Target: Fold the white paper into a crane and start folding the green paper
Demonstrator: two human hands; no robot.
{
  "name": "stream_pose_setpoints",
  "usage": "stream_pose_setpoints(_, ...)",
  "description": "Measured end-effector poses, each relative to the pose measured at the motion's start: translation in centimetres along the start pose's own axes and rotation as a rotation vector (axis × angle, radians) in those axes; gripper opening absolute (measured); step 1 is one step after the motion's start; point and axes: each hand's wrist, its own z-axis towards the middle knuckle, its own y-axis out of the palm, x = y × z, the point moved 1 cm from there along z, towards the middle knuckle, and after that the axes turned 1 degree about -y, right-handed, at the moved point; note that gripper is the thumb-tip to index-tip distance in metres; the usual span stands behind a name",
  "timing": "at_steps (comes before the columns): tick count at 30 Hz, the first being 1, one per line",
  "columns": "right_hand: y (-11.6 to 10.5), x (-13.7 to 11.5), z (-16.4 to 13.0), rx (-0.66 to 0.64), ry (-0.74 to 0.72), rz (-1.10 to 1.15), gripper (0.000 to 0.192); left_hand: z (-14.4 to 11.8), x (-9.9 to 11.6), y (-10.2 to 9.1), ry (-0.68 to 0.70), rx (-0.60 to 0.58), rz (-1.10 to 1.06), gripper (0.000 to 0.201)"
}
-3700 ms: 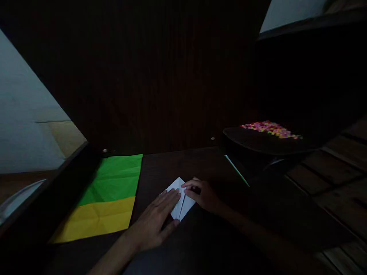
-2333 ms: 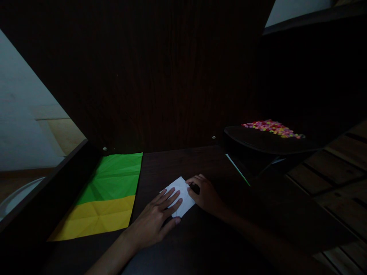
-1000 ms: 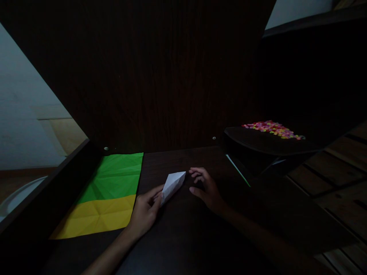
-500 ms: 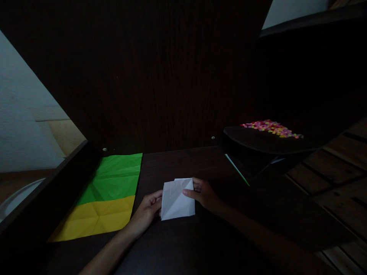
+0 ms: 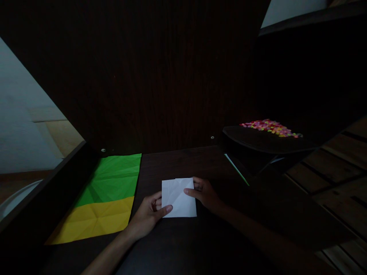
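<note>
A folded white sheet of paper (image 5: 178, 200), roughly square with crease lines, is held up between both hands over the dark wooden surface (image 5: 172, 244). My left hand (image 5: 149, 214) pinches its lower left side, thumb on the front face and fingers behind. On the upper right edge, my right hand (image 5: 205, 194) grips it the same way, thumb in front. The fingers behind the paper are partly hidden. To the left lie creased sheets of green paper (image 5: 114, 179) and yellow paper (image 5: 97, 221), one by the other.
A dark upright panel (image 5: 160, 76) rises behind the surface. At right, a dark shelf (image 5: 258, 143) carries a heap of small colourful pieces (image 5: 272, 127). Below it lies a thin green-and-white strip (image 5: 236, 170). A raised wooden edge (image 5: 57, 172) runs along the left.
My left thumb has come round onto the front of the white paper, where it was behind or beside the edge. The paper's front now looks flatter. The right hand has barely moved.
</note>
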Motion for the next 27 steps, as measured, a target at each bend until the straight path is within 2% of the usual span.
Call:
stream_pose_setpoints(5, -0.24, -0.63, 0.02, -0.046, 0.031, 0.058, 0.024, 0.05, -0.05, -0.29, 0.022, -0.009, 0.027, 0.046)
stream_pose_setpoints(8, -0.48, -0.57, 0.27, -0.071, 0.028, 0.079, 0.030, -0.01, 0.01, -0.31, 0.007, -0.010, 0.039, 0.046)
stream_pose_setpoints(11, -0.68, -0.43, 0.49, -0.129, 0.083, 0.115, 0.034, -0.04, -0.06, -0.35, -0.007, -0.039, 0.045, 0.042)
stream_pose_setpoints(15, -0.88, -0.74, 0.45, -0.159, 0.127, 0.000, 0.036, -0.01, -0.39, -0.52, -0.039, -0.053, 0.032, 0.038)
stream_pose_setpoints(19, -0.74, -0.96, 0.27, -0.221, 0.124, -0.049, 0.028, 0.10, -0.75, -0.69, -0.053, -0.042, 0.076, 0.033)
stream_pose_setpoints(27, -0.40, -0.14, 0.14, -0.299, 0.127, -0.001, 0.034, -0.03, -0.57, -0.66, -0.055, -0.095, 0.194, 0.044)
